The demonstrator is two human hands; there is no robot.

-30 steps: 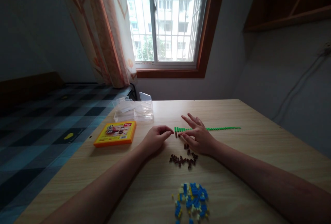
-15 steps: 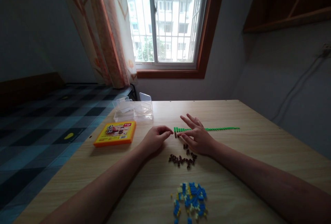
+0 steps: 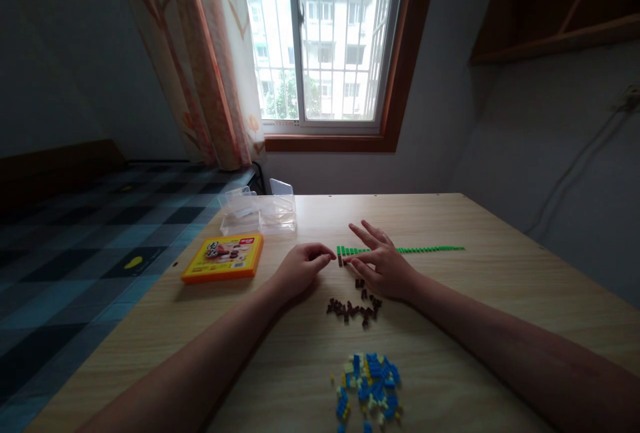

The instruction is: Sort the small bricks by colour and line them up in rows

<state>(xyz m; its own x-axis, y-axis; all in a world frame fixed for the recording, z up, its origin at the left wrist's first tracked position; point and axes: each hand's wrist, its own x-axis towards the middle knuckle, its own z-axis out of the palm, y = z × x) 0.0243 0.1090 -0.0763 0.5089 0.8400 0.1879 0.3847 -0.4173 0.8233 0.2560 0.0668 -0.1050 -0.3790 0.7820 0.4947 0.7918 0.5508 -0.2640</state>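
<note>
A long row of small green bricks [image 3: 430, 248] runs left to right across the table. A brown brick [image 3: 341, 261] stands just in front of its left end. My left hand [image 3: 305, 266] rests beside that end, fingers curled and thumb close to the index finger; the index tip is at the brown brick, and anything in the grasp is hidden. From the right, my right hand [image 3: 383, 263] reaches over the row with fingers spread, hiding part of it. Its lower fingers are near the brown brick. Loose brown bricks [image 3: 354, 311] lie scattered in front of both hands.
A pile of blue, yellow and cream bricks [image 3: 373, 383] lies near the front of the table [image 3: 475, 326]. At the left are a yellow-orange box [image 3: 223, 258] and clear plastic containers [image 3: 259, 213]. A bed [image 3: 90, 246] adjoins the table's left side.
</note>
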